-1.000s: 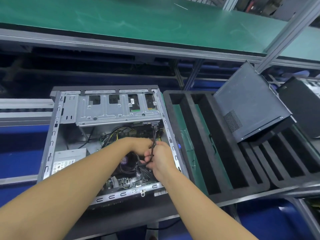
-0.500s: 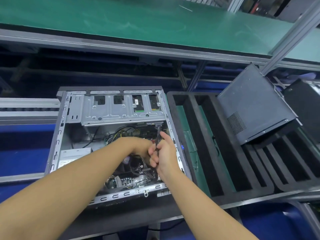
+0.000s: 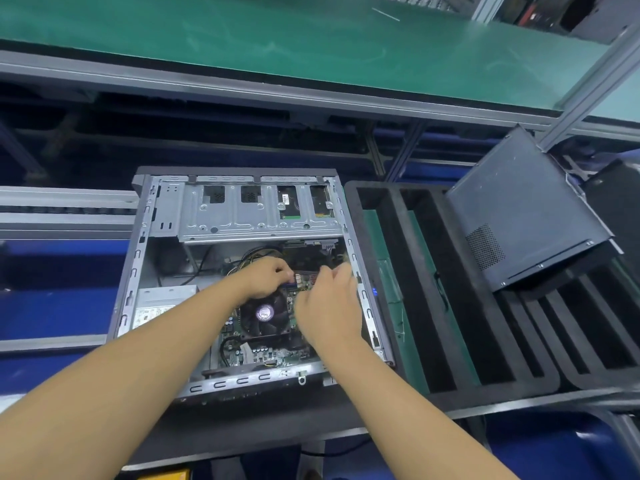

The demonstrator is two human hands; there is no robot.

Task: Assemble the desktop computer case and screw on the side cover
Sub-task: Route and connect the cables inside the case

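On the bench, the open computer case (image 3: pixel 136 271) is laid on its side, with its uncovered face turned up. Against its left wall a grey power supply (image 3: pixel 162 301) is seen, and along its far edge a metal drive cage (image 3: pixel 242 220) is mounted. The left hand (image 3: pixel 263 277) is reached into the case just beyond the CPU cooler fan (image 3: pixel 265 315), its fingers bunched over the motherboard (image 3: pixel 263 355); whether anything is gripped cannot be told. Just to the right, the right hand (image 3: pixel 327 306) is held with curled fingers, blurred, and its grasp cannot be told either. Beside the case a black foam tray (image 3: pixel 485 389) is placed, and the side cover (image 3: pixel 519 209) is leaned on it, apart from the case
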